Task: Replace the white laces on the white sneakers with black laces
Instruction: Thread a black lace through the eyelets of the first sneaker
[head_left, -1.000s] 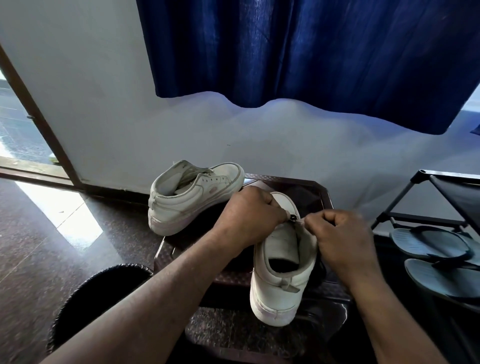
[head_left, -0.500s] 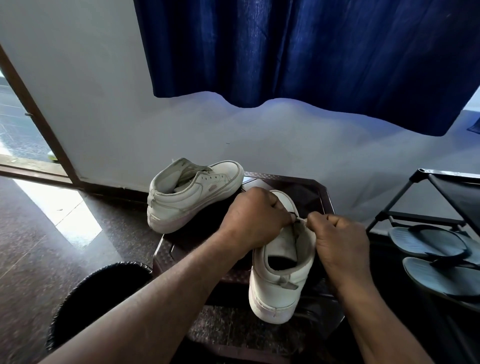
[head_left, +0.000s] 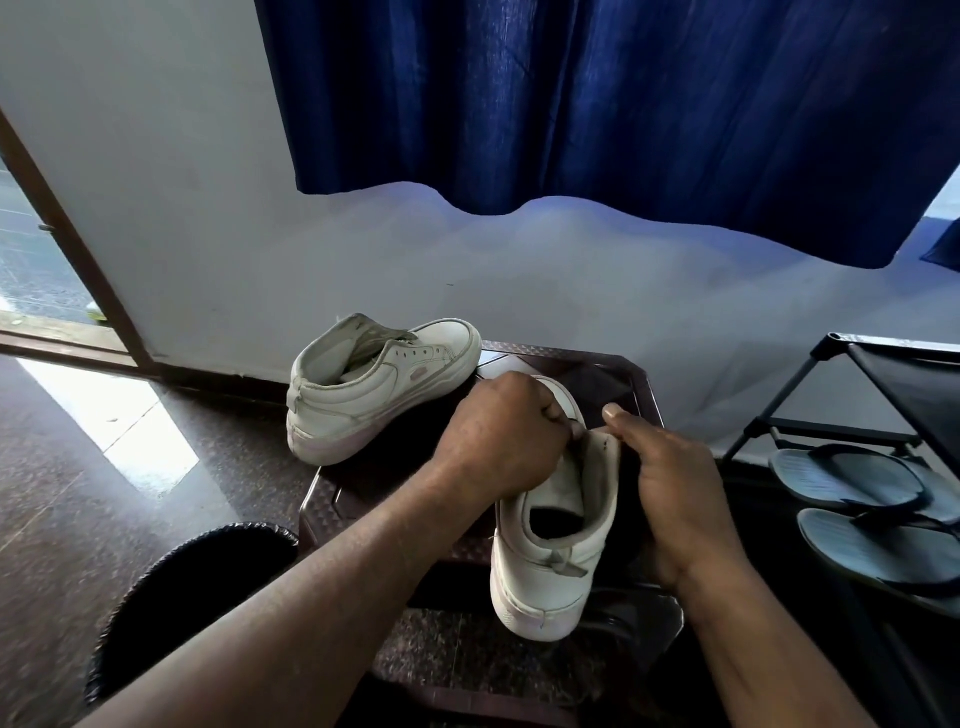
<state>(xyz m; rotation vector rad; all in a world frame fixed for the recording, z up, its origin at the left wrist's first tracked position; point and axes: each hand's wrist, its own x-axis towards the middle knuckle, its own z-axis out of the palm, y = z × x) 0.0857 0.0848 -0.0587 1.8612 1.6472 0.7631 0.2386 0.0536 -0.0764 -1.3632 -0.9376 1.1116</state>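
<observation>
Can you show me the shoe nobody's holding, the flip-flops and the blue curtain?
far sneaker (head_left: 374, 397), head view, on its side panel.
flip-flops (head_left: 821, 480), head view, on the upper one's footbed.
blue curtain (head_left: 571, 93), head view, mid-fabric.

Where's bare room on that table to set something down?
Free: back right corner of the table, right of the far sneaker, beyond both hands. Crowded: the middle, where left hand and right hand grip the near sneaker.

Light: we see daylight entering low from the doorway (head_left: 31, 270) at left; the rest is dim and bluish.
Glare: we find a blown-out patch on the floor (head_left: 124, 431).
Shadows: we lose the stool (head_left: 613, 374) and bin (head_left: 197, 582) to near-black.
Contrast: the far sneaker (head_left: 384, 384) reads pale and sharp to us.
Distortion: we see the door frame (head_left: 67, 234) lean at the edge.
</observation>
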